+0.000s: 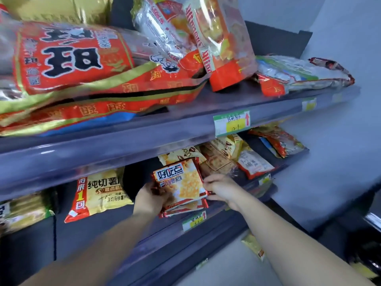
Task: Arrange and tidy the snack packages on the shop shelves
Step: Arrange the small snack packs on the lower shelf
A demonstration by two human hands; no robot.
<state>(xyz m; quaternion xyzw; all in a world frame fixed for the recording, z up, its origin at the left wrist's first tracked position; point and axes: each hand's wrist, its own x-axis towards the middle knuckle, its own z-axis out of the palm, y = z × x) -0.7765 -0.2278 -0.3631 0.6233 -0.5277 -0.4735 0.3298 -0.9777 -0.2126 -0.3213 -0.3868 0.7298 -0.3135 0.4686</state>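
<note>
A small stack of red-edged cracker packets (183,182) lies on the middle shelf (144,230), the top one showing yellow crackers. My left hand (153,198) grips the stack's left edge, fingers curled round it. My right hand (219,187) pinches the right edge of the same stack. To the left lies a yellow potato-chip bag (101,193). Behind and right of the stack sit several beige and orange snack packets (231,157).
The upper shelf (144,137) holds large red and gold bags (72,65), tilted clear-and-orange bags (216,38) and a flat silver bag (303,73). Green price tags (232,122) hang on the shelf rails. A pale wall stands to the right. A yellow packet (253,245) lies on a lower shelf.
</note>
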